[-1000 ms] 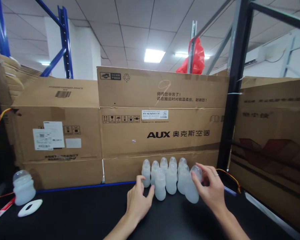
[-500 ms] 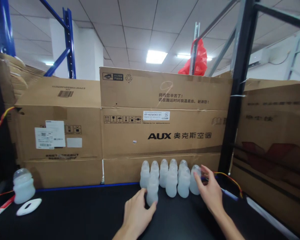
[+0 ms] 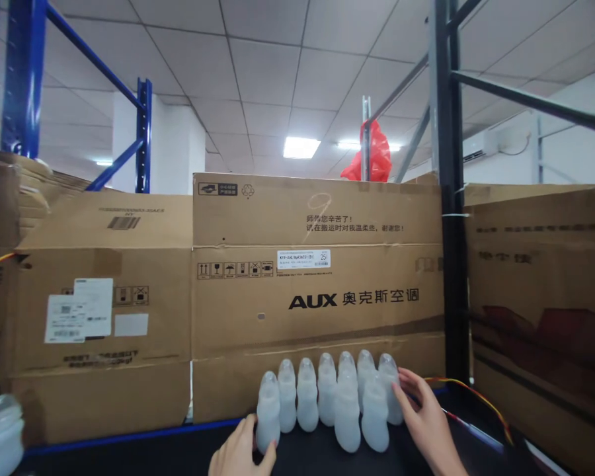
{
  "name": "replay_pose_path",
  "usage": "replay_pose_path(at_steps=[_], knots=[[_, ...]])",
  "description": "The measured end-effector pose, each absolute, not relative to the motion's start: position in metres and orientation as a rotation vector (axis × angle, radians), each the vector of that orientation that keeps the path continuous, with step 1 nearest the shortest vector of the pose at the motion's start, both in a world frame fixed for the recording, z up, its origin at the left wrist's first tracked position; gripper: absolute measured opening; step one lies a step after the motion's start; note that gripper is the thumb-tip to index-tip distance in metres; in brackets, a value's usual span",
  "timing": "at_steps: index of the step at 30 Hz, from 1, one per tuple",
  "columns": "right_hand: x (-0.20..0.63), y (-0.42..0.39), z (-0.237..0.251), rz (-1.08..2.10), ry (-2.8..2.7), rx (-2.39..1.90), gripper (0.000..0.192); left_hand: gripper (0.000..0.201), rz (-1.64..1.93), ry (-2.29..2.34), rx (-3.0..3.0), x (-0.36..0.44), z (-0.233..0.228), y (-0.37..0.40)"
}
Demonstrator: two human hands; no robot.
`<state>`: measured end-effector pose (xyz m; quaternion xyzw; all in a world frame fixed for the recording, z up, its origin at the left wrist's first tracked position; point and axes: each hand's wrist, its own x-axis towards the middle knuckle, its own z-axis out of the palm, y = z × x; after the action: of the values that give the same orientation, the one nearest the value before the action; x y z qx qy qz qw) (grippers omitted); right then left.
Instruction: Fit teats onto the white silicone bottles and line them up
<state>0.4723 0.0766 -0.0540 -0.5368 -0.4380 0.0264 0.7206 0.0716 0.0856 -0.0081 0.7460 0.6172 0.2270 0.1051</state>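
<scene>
Several frosted white bottles with clear domed caps stand upright, close together, on the black tabletop (image 3: 178, 453). My left hand (image 3: 242, 449) is around the lower part of the leftmost bottle (image 3: 268, 413), thumb in front and fingers at its left side. On the right, my right hand (image 3: 424, 413) grips the rightmost bottle (image 3: 389, 383), with the thumb against its front and the fingers partly hidden behind. Two bottles stand nearer to me, a front bottle (image 3: 347, 413) and another front bottle (image 3: 375, 416) beside it. The others line up behind them against the cardboard.
A large cardboard sheet (image 3: 238, 291) walls off the back, with a second carton (image 3: 99, 390) to the left. Another, wider bottle (image 3: 0, 436) is cut off at the left edge. A black upright post (image 3: 455, 264) and a red-yellow cable (image 3: 496, 410) are at right.
The view has tilted upward. My left hand has moved its bottle left, to the left end of the row. My right hand's bottle now sits farther back, in line with the rear bottles.
</scene>
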Motion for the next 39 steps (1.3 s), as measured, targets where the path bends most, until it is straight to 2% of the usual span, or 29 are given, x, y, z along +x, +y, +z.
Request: replay_pose_path(at_steps=[7, 16, 23, 26, 31, 33, 35, 37, 39], knots=[[0.476, 0.072, -0.056, 0.055, -1.045, -1.237, 0.054, 0.028, 0.667, 1.823, 2.206, 0.075, 0.008, 0.085], [0.474, 0.075, -0.065, 0.013, -1.059, -1.297, 0.051, 0.027, 0.676, 1.820, 2.223, 0.077, 0.004, 0.089], [0.462, 0.058, -0.049, -0.174, -1.027, -1.379, 0.048, 0.034, 0.732, 1.812, 2.208, 0.076, -0.002, 0.087], [0.448, 0.046, -0.035, -0.266, -0.997, -1.378, 0.043, 0.027, 0.744, 1.812, 2.193, 0.075, -0.002, 0.086], [0.406, 0.022, -0.012, -0.390, -1.023, -1.279, 0.023, 0.017, 0.814, 1.719, 2.213, 0.066, -0.002, 0.068], [0.380, 0.010, -0.007, -0.374, -1.131, -1.202, 0.020, 0.015, 0.834, 1.673, 2.221, 0.060, -0.006, 0.053], [0.349, -0.003, -0.003, -0.304, -1.290, -1.131, 0.021, 0.023, 0.857, 1.615, 2.229, 0.049, -0.014, 0.036], [0.316, -0.017, 0.001, -0.129, -1.581, -1.067, 0.032, 0.034, 0.933, 1.524, 2.264, 0.034, -0.025, 0.021], [0.288, -0.029, 0.003, 0.057, -1.840, -1.082, 0.038, 0.036, 1.037, 1.385, 2.355, 0.017, -0.035, 0.008]])
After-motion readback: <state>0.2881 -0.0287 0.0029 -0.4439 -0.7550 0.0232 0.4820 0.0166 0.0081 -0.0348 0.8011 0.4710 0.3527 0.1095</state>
